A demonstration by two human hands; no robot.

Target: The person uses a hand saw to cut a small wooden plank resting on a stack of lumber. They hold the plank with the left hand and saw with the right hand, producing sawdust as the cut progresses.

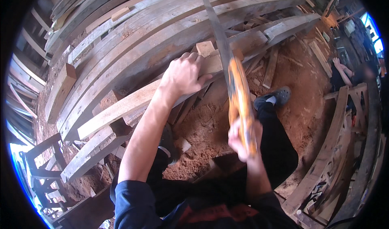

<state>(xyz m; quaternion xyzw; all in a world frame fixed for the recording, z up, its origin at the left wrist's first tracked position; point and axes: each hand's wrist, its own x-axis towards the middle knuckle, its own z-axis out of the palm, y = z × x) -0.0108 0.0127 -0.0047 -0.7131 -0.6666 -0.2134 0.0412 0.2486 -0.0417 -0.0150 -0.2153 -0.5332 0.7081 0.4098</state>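
Observation:
My right hand (pixel 243 138) is closed around the yellow-orange handle of a handsaw (pixel 240 93). Its long grey blade points away from me and lies across the right end of a pale wooden beam (pixel 117 107). Whether the teeth are in the wood cannot be made out. On top of that beam, left of the blade, my left hand (pixel 182 75) presses down with its fingers curled over the far side and the thumb toward the blade. A small wood block (pixel 205 48) sits just beyond my left knuckles.
Long timbers (pixel 162 34) lie stacked across the far side. Reddish sawdust (pixel 194 152) and wood scraps cover the ground around my shoes (pixel 280 96). Curved planks (pixel 324 156) stand at the right, where another person's hands (pixel 342 67) show. A wooden frame (pixel 46 168) is at lower left.

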